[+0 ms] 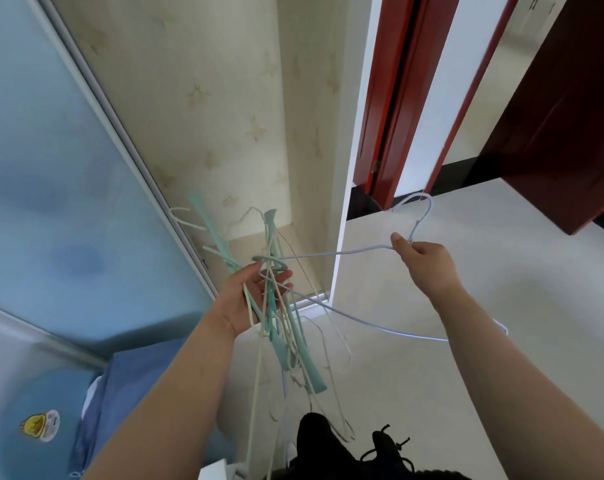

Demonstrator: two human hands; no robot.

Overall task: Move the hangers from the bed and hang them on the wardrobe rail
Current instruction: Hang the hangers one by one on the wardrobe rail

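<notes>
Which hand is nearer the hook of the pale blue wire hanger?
Right. The right hand pinches the pale blue wire hanger just below its hook; the left hand holds the bundle of green and cream hangers at the far end.

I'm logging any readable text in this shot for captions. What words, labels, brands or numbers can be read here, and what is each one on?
No text can be read in this picture.
Round sticker on the blue surface at lower left: a yellow picture with some small print, too blurred to read.
The bundle of hangers, the light blue hanger, the wallpaper and the red door frame show no lettering.
</notes>
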